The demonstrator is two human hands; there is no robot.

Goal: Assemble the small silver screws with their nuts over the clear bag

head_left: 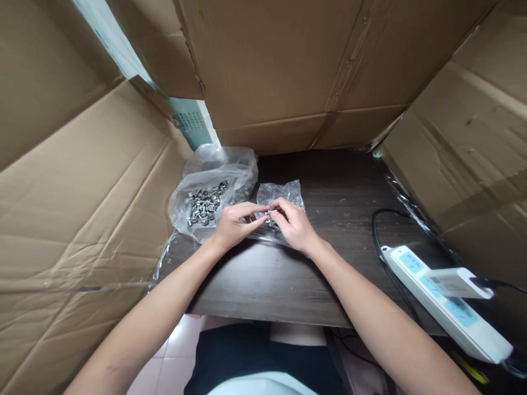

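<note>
Left hand [235,224] and right hand [293,224] meet, fingertips pinching a small metal part [268,213] — its shape unclear. Beneath them, a small clear bag [282,192] with metal pieces [272,224]; to their left, a larger bag [224,159] — many bolts [206,203] still loose, work seemingly unfinished.

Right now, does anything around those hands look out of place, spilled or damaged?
The brown cardboard panels boxing in the dark wooden table look odd: creased, with one ragged edge beside a gap at back left. No clear spill shows.
</note>
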